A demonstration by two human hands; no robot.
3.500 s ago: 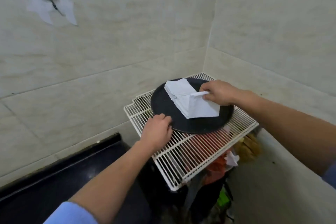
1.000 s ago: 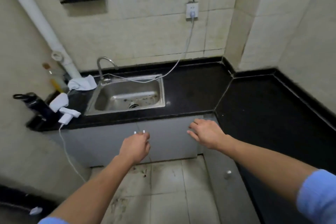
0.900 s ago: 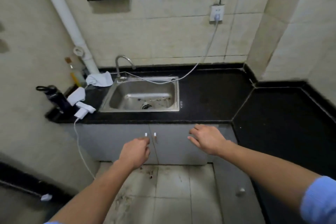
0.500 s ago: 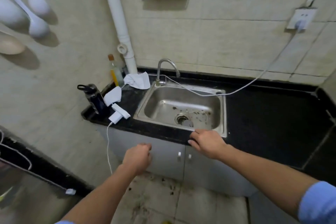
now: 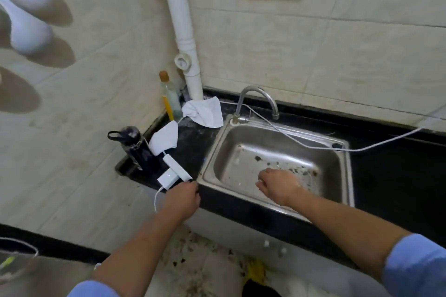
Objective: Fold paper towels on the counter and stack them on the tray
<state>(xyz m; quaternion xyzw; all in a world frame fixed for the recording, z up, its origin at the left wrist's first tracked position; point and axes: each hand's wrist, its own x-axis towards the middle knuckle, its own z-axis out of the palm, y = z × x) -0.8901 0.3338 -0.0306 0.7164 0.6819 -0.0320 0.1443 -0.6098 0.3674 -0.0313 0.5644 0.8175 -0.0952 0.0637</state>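
Though towel [image 5: 204,113] beyond, chargers [image 5: 172,171] nearer.

single view, head-worn, wide-angle. looks forward and steeply down from above the counter [image 5: 386,176] edge, facing the tiled wall behind the sink [image 5: 277,159]. close range: both forearms enter from the bottom edge. sink basin lies just beyond and under the right hand [image 5: 277,187] fingers; white adapter [image 5: 170,173] just past the left hand [image 5: 182,200] fingers. straight lines bow near frame edges. no second view to overlap.
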